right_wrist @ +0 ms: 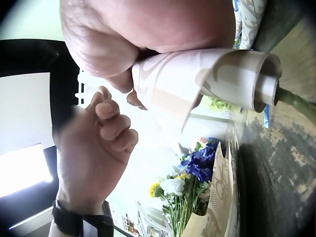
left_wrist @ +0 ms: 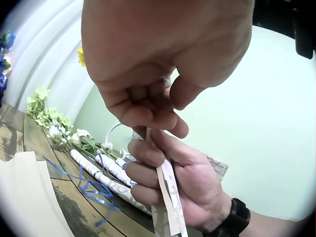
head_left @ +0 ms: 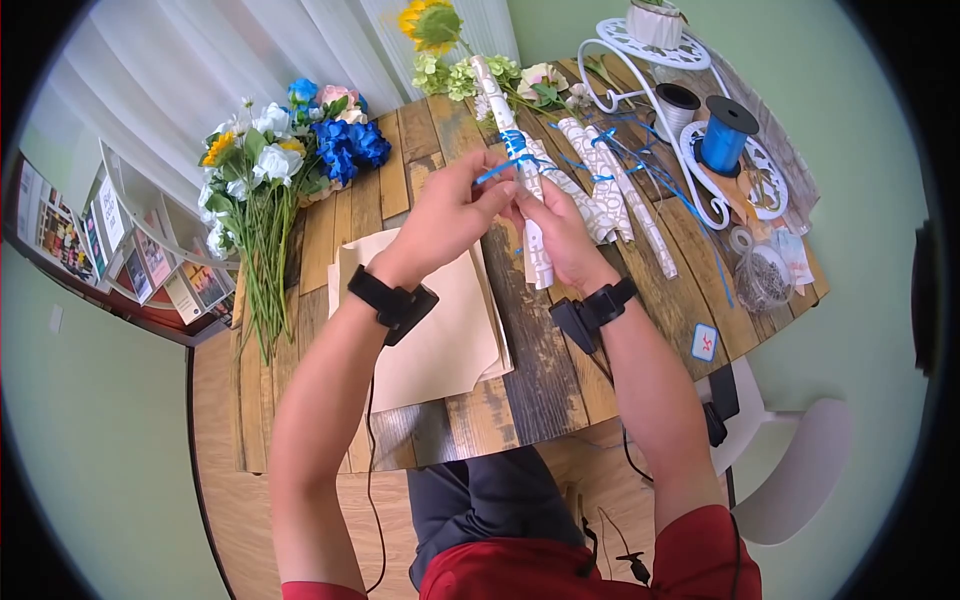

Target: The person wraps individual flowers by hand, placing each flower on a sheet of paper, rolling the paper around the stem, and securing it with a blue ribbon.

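A sunflower (head_left: 432, 25) stands out of a slim roll of white patterned paper (head_left: 490, 88), its stem (right_wrist: 296, 102) showing at the lower end. Blue ribbon (head_left: 515, 143) is wound around the upper part of the roll. My right hand (head_left: 568, 238) grips the roll below the ribbon, fingers curled round it. Just above it my left hand (head_left: 447, 215) pinches a strand of the blue ribbon between thumb and curled fingers, close beside the roll. The left fingertips partly hide the strand.
Several wrapped rolls (head_left: 620, 190) with blue ribbon lie to the right. Beyond stand a blue ribbon spool (head_left: 727, 135) and a white metal stand (head_left: 700, 180). Brown paper sheets (head_left: 440, 340) lie in front, near the left forearm. Loose flowers (head_left: 275, 165) lie at the left.
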Action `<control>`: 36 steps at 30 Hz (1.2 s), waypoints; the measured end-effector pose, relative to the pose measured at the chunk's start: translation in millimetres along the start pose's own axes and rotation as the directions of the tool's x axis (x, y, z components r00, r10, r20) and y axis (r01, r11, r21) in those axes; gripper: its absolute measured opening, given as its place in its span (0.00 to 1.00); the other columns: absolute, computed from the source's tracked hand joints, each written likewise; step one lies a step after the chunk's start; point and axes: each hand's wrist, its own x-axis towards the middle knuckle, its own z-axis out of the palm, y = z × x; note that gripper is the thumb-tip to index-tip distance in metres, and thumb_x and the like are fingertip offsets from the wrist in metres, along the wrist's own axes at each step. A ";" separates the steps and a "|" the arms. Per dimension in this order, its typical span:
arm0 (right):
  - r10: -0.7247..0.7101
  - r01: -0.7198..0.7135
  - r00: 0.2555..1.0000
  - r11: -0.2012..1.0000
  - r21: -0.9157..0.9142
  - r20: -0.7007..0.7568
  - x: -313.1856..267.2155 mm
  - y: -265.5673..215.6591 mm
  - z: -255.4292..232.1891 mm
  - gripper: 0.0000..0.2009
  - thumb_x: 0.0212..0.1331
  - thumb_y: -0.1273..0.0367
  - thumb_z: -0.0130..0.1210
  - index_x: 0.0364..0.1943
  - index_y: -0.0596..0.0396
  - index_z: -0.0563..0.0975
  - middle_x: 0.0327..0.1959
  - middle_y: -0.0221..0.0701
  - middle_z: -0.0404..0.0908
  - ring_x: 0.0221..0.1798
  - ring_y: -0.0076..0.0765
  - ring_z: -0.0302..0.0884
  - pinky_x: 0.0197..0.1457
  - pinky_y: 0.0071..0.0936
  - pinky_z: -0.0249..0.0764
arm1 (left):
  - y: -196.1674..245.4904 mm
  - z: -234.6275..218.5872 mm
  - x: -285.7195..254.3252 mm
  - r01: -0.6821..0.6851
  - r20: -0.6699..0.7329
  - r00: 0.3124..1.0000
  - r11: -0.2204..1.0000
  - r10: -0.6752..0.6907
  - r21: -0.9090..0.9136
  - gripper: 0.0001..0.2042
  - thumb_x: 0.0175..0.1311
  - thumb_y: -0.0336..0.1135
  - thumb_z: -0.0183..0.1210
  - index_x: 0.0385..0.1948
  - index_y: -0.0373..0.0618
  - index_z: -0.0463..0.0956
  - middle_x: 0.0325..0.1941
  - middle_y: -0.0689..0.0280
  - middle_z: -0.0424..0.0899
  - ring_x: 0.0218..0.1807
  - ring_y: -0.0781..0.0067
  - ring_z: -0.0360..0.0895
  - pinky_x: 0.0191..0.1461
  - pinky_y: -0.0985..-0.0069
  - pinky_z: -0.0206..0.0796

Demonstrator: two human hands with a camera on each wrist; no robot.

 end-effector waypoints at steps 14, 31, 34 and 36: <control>-0.059 0.061 0.990 0.998 0.008 -0.126 2.5 4.5 -6.4 0.12 0.72 0.67 0.47 0.54 0.57 0.72 0.34 0.22 0.72 0.36 0.14 0.67 0.40 0.18 0.68 | -1.7 14.7 -6.3 -0.237 0.094 0.971 0.936 0.219 0.260 0.02 0.62 0.26 0.60 0.34 0.40 0.78 0.34 0.70 0.81 0.35 0.79 0.74 0.42 0.81 0.68; 0.070 -0.070 0.997 0.994 0.081 -0.007 -1.4 -1.1 -13.8 0.13 0.72 0.60 0.47 0.49 0.53 0.75 0.26 0.20 0.69 0.28 0.13 0.62 0.29 0.14 0.58 | -13.6 9.2 28.0 0.097 -0.217 0.971 0.995 -0.096 -0.003 0.15 0.64 0.36 0.63 0.46 0.36 0.77 0.36 0.66 0.83 0.36 0.80 0.76 0.43 0.80 0.69; 0.091 -0.091 0.996 0.994 0.052 0.016 -2.8 -4.3 -11.9 0.13 0.71 0.59 0.47 0.46 0.53 0.76 0.26 0.20 0.69 0.28 0.13 0.62 0.30 0.15 0.58 | -19.9 7.1 33.7 0.256 -0.051 0.964 0.964 -0.260 -0.072 0.14 0.63 0.40 0.64 0.39 0.36 0.82 0.32 0.66 0.85 0.33 0.79 0.78 0.38 0.78 0.69; 0.074 -0.074 0.997 0.997 0.014 -0.008 -0.3 0.7 -13.0 0.13 0.71 0.59 0.47 0.46 0.53 0.76 0.26 0.20 0.70 0.28 0.13 0.63 0.30 0.15 0.58 | -35.2 8.4 36.5 0.117 -0.197 0.977 0.978 -0.082 0.173 0.15 0.62 0.42 0.65 0.31 0.36 0.84 0.27 0.67 0.85 0.28 0.80 0.78 0.32 0.78 0.68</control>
